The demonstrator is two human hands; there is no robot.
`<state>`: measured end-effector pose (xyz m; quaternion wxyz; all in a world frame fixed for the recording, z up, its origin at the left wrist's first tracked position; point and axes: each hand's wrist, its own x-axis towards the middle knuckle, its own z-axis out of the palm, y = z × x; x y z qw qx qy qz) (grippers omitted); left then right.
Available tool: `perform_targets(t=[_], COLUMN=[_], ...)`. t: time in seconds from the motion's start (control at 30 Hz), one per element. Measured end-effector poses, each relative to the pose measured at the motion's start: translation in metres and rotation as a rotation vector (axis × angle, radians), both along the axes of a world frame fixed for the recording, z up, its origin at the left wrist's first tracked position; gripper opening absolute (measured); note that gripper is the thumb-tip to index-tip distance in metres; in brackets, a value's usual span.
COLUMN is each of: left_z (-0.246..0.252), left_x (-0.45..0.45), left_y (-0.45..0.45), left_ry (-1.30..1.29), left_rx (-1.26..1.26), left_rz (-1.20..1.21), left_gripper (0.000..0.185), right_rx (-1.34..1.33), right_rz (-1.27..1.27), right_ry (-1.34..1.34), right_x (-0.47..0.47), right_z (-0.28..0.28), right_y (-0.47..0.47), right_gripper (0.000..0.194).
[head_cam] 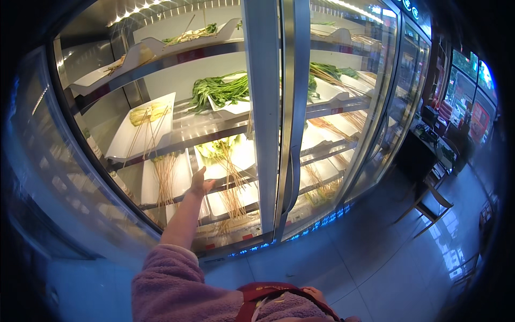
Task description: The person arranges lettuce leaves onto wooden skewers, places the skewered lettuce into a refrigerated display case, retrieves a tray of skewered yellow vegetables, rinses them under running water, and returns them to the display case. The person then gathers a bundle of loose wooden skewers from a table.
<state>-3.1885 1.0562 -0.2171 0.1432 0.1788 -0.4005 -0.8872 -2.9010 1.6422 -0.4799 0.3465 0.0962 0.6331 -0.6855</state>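
My left hand [201, 183] reaches into an open display fridge, its fingers and thumb apart, at the front left corner of a white tray [245, 159]. Whether it touches the tray is unclear. Leafy greens on skewers [227, 155] lie in that tray. To the left, a white tray [182, 173] bears a bundle of wooden skewers [164, 177]. One shelf up are a tray with skewered yellowish food [148, 114] and loose green leafy vegetables [221, 89]. My right hand [316, 295] shows only partly beside my dark red apron [261, 290]; its fingers are mostly hidden.
A metal door frame with a curved handle [294, 181] stands right of the opening, with more skewer trays behind glass. At the left is a glass door [80, 161]. A wooden chair [432, 205] and a dark counter [416, 155] stand on the tiled floor at the right.
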Motion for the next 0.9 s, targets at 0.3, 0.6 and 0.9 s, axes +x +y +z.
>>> perform_targets(t=[0.3, 0.6, 0.9], left_z=[0.043, 0.083, 0.132], left_x=[0.064, 0.09, 0.102], left_y=[0.026, 0.095, 0.244], left_ry=[-0.243, -0.037, 0.493], left_rx=[-0.466, -1.06, -1.712], left_rz=[0.016, 0.274, 0.129], left_gripper=[0.073, 0.053, 0.038], right_rx=[0.009, 0.02, -0.082], right_rz=[0.049, 0.089, 0.057], right_ry=[0.107, 0.115, 0.044], right_x=[0.002, 0.001, -0.003], right_z=[0.02, 0.035, 0.015], right_y=[-0.006, -0.007, -0.009], right_gripper=[0.029, 0.03, 0.031])
